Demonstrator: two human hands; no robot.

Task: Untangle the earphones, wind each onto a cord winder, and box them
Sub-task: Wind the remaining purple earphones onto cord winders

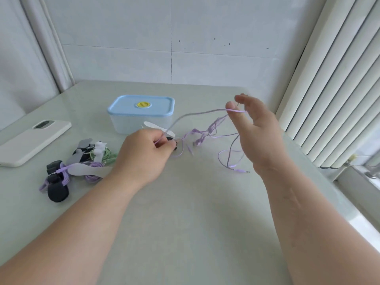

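A tangled purple earphone cord [203,133] hangs in the air between my hands, its plug [242,171] resting on the table. My left hand [144,155] pinches one end of the cord together with a cord winder [162,130] of pale strap and dark button. My right hand [257,128] is raised, thumb and forefinger pinching a stretch of the cord. A clear box with a blue lid [141,113] stands shut behind my hands. Left of my left hand lies a heap of wound earphones [78,167], purple and green, on winders.
A white phone [33,140] lies face down at the table's left edge. The pale table [195,212] meets a tiled wall at the back. White vertical blinds [333,95] and a window sill run along the right side.
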